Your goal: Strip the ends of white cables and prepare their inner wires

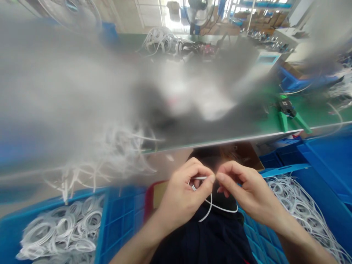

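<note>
Over the person's lap [198,240], between two blue bins [105,222], the left hand [187,192] pinches a white cord [228,211] between thumb and forefinger, loose lengths dangling below. The right hand [250,194] comes almost fingertip to fingertip with it, thumb and finger nearly closed; whether they grip the cord, I cannot tell. This looks like fine fingertip work on the cord, and the next move seems to call for a steady left pinch. Fingertips hide the spot being worked; grey blur smears much of the table [319,110].
</note>
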